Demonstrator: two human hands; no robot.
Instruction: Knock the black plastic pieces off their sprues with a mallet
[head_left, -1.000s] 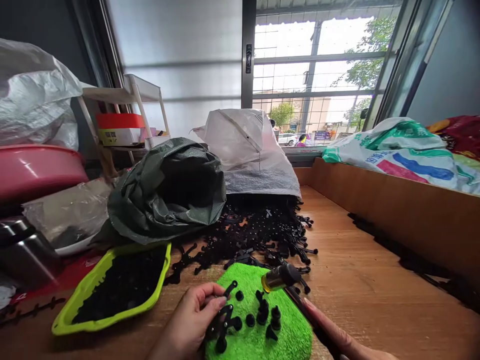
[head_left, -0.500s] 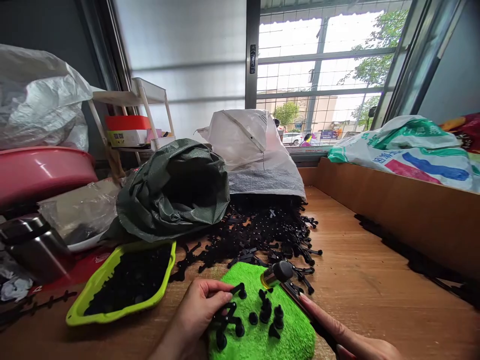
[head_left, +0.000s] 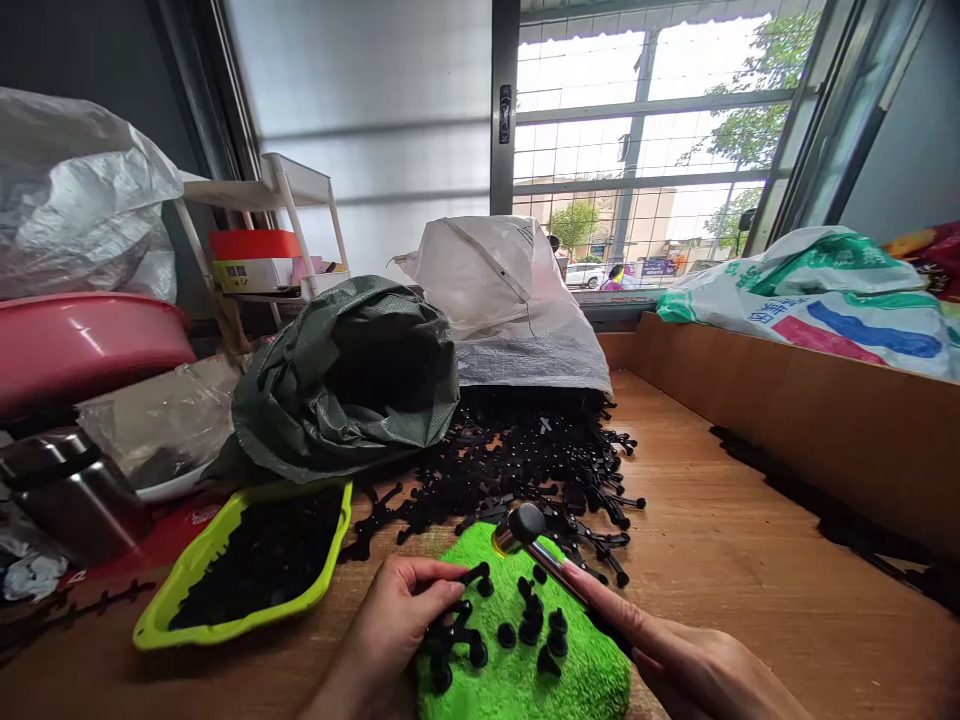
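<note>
My left hand grips a black plastic sprue piece with round knobs, pressing it onto a bright green towel pad. My right hand holds a small hammer by its dark handle, index finger stretched along it. The hammer's rubber and metal head hangs just above the pad's far edge. Several loose black knobs lie on the pad between both hands.
A lime green tray holding black parts sits left of the pad. A heap of black sprues spills from a white sack beside a dark green sack. A wooden board walls the right side. A red basin and metal cup stand left.
My right hand has come forward into view and swung the hammer head to the left and slightly away, over the pad's far edge. My left hand keeps its hold on the sprue.
</note>
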